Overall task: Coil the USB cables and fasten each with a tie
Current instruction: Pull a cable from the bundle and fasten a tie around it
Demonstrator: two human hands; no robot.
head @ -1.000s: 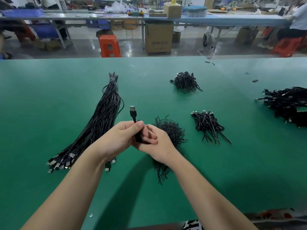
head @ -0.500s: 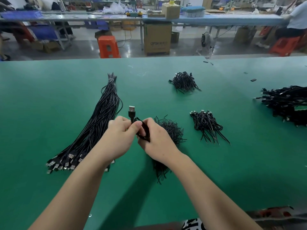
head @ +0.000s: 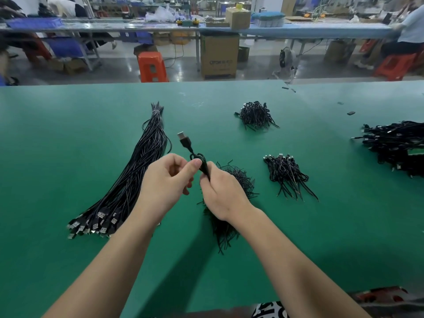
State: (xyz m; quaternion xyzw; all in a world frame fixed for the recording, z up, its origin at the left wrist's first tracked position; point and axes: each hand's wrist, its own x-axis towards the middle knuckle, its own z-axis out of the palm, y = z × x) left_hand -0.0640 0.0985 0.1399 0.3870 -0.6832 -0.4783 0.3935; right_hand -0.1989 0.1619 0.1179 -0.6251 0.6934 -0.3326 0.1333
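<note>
Coiled USB cable pinched between both hands above green desk. Long axis tilted: bundle low at the right hand, USB-A plug sticking up and away toward the upper left, metal end pointing away from the wearer. Left hand curled, thumb tip pressing the cable just below the plug's neck. Right hand gripping the lower part of the coil, fingers wrapped under and hidden; most of the coil buried in that fist, turn count not readable. Tie on the cable hard to make out, black on black.

Left of the left hand: long straight bundle of USB cables, running diagonally, plugs clustered at the near-left end, far end tapering up and away. Directly under and behind the right hand: pile of black ties, partly covered by the wrist. Right of the right hand: small heap of coiled cables. Beyond both hands: another small black heap, contents too tangled to tell. Far right: bigger pile of cables, cut off by the frame edge.

Past the desk edge: orange stool, cardboard box with printed lettering, blurred, not legible. Patterned fabric at bottom edge, cut off.
</note>
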